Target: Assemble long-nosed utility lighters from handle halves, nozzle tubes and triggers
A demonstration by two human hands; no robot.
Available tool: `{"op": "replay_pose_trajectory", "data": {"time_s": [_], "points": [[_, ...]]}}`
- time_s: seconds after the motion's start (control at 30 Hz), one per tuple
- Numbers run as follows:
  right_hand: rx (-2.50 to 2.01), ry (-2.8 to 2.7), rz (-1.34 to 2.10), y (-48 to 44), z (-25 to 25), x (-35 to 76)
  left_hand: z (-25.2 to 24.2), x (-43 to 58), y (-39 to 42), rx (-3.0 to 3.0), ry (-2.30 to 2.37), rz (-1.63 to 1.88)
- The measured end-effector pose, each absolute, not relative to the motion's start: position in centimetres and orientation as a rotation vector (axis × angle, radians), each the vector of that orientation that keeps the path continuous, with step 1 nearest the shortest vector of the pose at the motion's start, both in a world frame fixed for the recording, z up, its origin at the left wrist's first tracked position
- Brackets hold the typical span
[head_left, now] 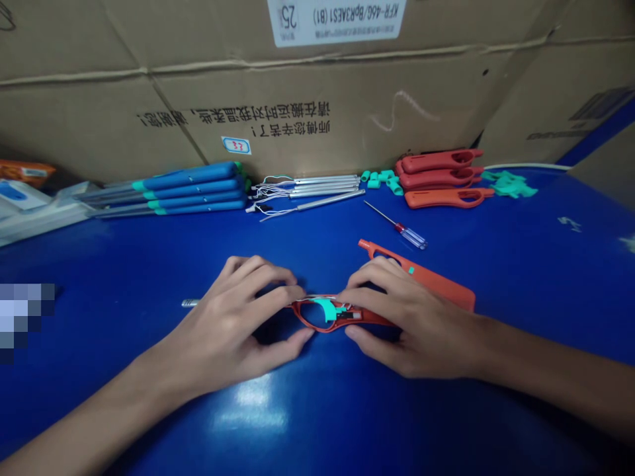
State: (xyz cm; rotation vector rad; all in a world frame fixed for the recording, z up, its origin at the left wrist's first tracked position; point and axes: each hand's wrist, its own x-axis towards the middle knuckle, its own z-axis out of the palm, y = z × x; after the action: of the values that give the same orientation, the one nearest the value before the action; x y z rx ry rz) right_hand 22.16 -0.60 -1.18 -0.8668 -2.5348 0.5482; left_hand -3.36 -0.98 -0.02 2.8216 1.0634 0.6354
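Note:
An orange half-shell of a long-nosed lighter (322, 328) lies open side up between my hands. Inside its finger loop sits a green trigger (328, 309), next to a small black and white part (350, 315). My left hand (243, 311) pinches the loop's front end, thumb below and fingers above. A silver tube (190, 303) sticks out to the left behind that hand. My right hand (401, 311) grips the handle side, fingertips near a white wire along the upper edge. Behind my right hand lies another orange shell (441, 284), partly covered.
Along the back are stacked blue lighters (193, 187), silver tubes with wires (322, 188), green rings (377, 178), red-orange shells (439, 178) and green triggers (510, 184). A screwdriver (409, 235) lies in front of them. A cardboard box (322, 86) stands behind.

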Motion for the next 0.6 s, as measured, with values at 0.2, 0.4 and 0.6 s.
{"op": "replay_pose_trajectory", "data": {"time_s": [0.2,0.4,0.6], "points": [[-0.872,-2.543,0.54,-0.62,-1.35,22.16,-0.19,-3.26,-0.87,2.78,1.056,0.581],[-0.878,-2.539,0.538,-0.55,-1.35,22.16,-0.21,-3.33,-0.91,2.771,1.028,0.571],[-0.876,-2.54,0.524,-0.55,-1.29,22.11,-0.29,-3.4,-0.9,2.771,1.03,0.586]]}}
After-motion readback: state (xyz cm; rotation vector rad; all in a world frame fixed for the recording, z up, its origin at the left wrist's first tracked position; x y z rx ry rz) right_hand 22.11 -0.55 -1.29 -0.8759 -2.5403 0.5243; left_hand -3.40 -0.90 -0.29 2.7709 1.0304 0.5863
